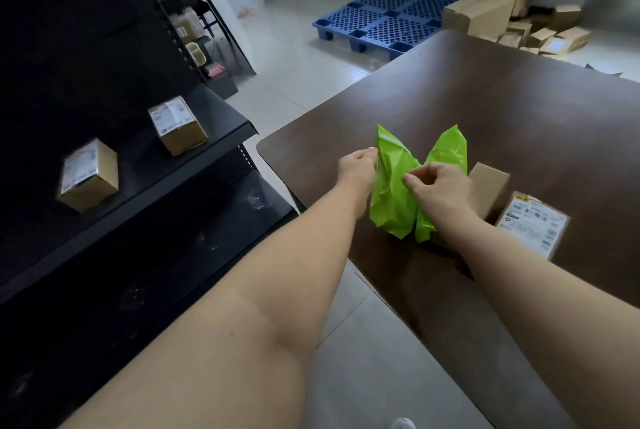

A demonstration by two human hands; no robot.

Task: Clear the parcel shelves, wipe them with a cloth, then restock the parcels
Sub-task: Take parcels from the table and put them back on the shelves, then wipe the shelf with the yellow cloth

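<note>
The left hand [358,169] gripped a green bag [393,193] and the right hand [441,188] pinched a second green bag [446,149], near the desk [485,99] edge. Slick plastic might have slipped the fingers and fallen off the desk.

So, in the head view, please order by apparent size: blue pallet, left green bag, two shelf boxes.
1. Blue pallet
2. Left green bag
3. Nearer shelf box and farther shelf box: alike, not ranked.
Nearness to the camera skews all.
</note>
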